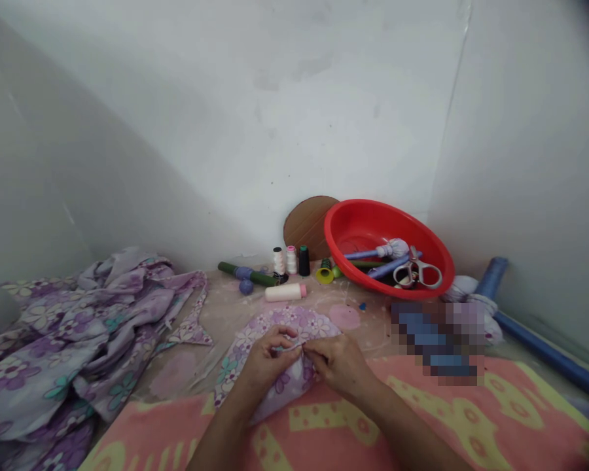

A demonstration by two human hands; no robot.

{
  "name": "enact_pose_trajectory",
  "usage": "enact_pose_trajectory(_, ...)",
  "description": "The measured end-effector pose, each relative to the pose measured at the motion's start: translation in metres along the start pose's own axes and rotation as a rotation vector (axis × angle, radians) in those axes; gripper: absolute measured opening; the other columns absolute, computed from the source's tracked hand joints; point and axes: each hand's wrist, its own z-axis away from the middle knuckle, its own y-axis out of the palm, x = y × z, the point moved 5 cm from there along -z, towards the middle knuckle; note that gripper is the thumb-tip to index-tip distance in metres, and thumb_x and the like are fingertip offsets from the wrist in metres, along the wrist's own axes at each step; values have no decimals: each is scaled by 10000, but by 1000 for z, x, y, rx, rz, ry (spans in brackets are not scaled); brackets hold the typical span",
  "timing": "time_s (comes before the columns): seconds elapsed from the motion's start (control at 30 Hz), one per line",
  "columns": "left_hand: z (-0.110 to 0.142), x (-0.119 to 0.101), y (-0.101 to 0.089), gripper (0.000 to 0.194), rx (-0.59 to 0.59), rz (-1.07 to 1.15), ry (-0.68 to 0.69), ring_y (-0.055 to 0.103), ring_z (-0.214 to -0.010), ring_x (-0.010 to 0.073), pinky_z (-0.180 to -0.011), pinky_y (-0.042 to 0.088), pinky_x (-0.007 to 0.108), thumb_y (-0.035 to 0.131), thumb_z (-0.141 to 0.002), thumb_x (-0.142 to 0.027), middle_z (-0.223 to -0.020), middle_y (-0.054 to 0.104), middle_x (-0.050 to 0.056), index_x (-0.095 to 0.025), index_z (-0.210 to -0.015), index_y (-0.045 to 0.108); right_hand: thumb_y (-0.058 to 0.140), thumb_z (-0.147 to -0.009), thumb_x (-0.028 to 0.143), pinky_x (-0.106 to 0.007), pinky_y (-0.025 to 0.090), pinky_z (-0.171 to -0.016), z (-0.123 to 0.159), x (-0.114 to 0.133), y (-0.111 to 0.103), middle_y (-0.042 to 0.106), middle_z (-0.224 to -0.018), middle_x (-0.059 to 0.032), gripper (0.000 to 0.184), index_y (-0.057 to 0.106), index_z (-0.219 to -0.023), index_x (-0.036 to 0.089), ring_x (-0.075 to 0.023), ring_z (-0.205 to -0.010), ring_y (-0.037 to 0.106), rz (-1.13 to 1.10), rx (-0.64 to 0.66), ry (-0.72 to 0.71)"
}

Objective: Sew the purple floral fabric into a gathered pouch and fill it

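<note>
Hands, one pair: left hand [269,361] and right hand [338,364], together at centre, both pinching the folded edge of a purple floral fabric piece [279,320]. Anything finer held at the fingertips is too small to tell. The fabric piece lies at the near edge of a pale pink mat [226,314], its lower part draped over a pink and yellow towel [471,418] along the near side.

Further items, largest first: heap of purple floral cloth [73,333], left, on the mat; red plastic basin [353,209], far right, tilted against a round wooden board [307,222] in the wall corner; long blue tube [544,350], right; pixelated patch [436,340], right, contents unreadable; white cloth bundle [459,288] beside the basin.

Inside basin: steel scissors [417,271], resting on blue-handled sticks.

Far edge of mat: green and blue rod [243,273]; three upright thread cones [291,260]; one pale spool lying flat [285,292]; small blue ball [246,286]; yellow cone [324,275].
</note>
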Motion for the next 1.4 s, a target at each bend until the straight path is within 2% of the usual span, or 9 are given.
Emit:
enact_pose_trajectory(0.07,0,-4,0,172,-29,-111,61,494,-750,141,-647,382,218,627,-644,-305,-769,515,27,-153,-563,621,426,-745,175,-209,338,-538,0,-5,1,633,-642,-8,265,614,-925,221,-125,-577,559,-56,-36,75)
enact_pose_trajectory(0.13,1,-6,3,181,-17,-189,79,474,-668,120,-597,370,209,606,-665,-314,-690,471,5,-160,-573,627,449,-714,173,-208,341,-511,-1,-13,5,603,-583,10,380,530,-1083,210,-122,-534,535,-189,-30,154)
enact_pose_trajectory(0.23,3,-9,7,203,28,-262,64,450,-565,104,-532,339,208,588,-677,-325,-594,458,-12,-153,-581,634,475,-679,175,-203,349,-467,-2,-25,16,522,-483,46,469,469,-1148,159,-105,-454,485,-515,92,270)
enact_pose_trajectory(0.33,4,-8,10,237,61,-261,-12,425,-504,95,-493,311,207,582,-672,-343,-518,460,-21,-133,-570,622,524,-645,211,-200,357,-456,-2,-30,22,473,-459,57,328,567,-959,124,-87,-428,459,-811,210,341)
enact_pose_trajectory(0.43,5,-2,8,275,64,-190,-130,379,-445,80,-444,279,201,583,-654,-383,-460,424,-39,-124,-561,596,566,-619,212,-176,321,-434,-2,-30,19,441,-432,67,133,583,-721,129,-55,-396,408,-943,246,343)
enact_pose_trajectory(0.53,5,4,6,292,65,-117,-216,344,-427,69,-422,257,195,611,-607,-401,-442,417,-46,-118,-543,584,581,-619,208,-163,281,-411,0,-30,15,457,-430,59,96,586,-670,127,-42,-382,380,-980,289,356)
enact_pose_trajectory(0.67,4,5,6,285,88,-64,-257,341,-444,68,-435,257,193,637,-571,-389,-454,439,-42,-110,-540,588,577,-635,215,-161,256,-407,2,-28,13,448,-434,58,111,614,-691,126,-35,-386,351,-974,348,369)
enact_pose_trajectory(0.97,6,8,5,298,115,-54,-291,343,-434,67,-427,244,193,630,-578,-408,-447,434,-50,-114,-554,587,585,-618,212,-166,197,-389,2,-27,13,426,-425,60,103,610,-623,112,-23,-378,286,-955,359,391)
enact_pose_trajectory(1.4,8,2,5,263,86,46,-301,343,-430,57,-423,248,183,660,-556,-359,-452,450,-50,-111,-541,572,605,-612,239,-174,127,-359,8,-32,15,455,-456,43,181,636,-716,95,-12,-353,229,-1121,441,388)
